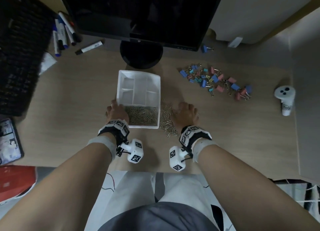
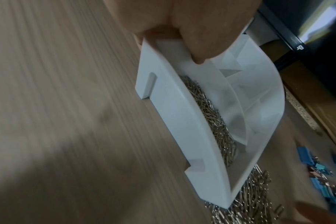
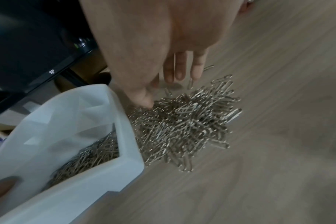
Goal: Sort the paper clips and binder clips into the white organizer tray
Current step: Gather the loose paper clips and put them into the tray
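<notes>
Two hands are working: the left hand is gripping the white organizer tray at mid-worktop, and the right hand, fingers spread, is reaching into the paper clips beside it. Paper-clip loading is apparently proceeding; next, a gathered handful needs lifting over the rim. Binder clips are lying toward the right edge.

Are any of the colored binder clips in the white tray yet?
No, the binder clips all lie on the desk right of the white tray, which holds only paper clips.

Binder clips blurred, edge-cropped
</notes>
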A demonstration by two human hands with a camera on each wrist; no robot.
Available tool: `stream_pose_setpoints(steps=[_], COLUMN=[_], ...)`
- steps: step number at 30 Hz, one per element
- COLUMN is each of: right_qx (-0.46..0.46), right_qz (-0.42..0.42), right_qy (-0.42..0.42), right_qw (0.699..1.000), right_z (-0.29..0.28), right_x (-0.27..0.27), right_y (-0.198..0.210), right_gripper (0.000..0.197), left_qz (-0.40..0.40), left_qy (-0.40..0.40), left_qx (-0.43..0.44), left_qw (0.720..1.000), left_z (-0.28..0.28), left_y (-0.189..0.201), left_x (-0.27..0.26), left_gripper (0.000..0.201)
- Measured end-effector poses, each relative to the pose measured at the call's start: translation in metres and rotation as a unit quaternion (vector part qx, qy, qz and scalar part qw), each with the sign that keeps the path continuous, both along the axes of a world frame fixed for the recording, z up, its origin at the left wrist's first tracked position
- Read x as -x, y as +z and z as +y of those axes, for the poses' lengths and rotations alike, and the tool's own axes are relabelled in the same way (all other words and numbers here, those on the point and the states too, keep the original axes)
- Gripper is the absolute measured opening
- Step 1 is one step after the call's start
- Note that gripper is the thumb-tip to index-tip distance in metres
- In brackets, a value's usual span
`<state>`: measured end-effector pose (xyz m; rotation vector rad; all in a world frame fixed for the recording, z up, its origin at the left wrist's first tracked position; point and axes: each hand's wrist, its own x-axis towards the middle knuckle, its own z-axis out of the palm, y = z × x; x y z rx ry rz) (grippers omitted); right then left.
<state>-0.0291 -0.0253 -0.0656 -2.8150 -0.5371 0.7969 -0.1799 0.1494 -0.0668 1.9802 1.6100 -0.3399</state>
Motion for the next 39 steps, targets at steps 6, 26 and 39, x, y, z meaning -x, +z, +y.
stream_pose_setpoints(steps=[6, 26, 39], right_qx=[0.115, 0.032, -0.043], right_qz=[0.031, 0.057, 0.031], right_qy=[-0.159, -0.105, -0.154], right_qw=[0.980, 0.992, 0.987], right_z=[-0.046, 0.007, 0.029], right_x=[-0.014, 0.041, 0.039], right_y=[0.010, -0.005, -0.023], right_gripper=[0.088, 0.105, 0.028], left_qz=[-0.059, -0.052, -0.065], left_qy=[0.121, 0.056, 0.035], left_qx=[0.023, 0.017, 0.032], left_qw=[0.991, 0.997, 0.997], left_z=[-0.016, 0.000, 0.034], left_y=[0.011, 0.012, -0.005], left_x=[-0.006, 0.026, 0.034], left_gripper=[0.042, 0.033, 0.041])
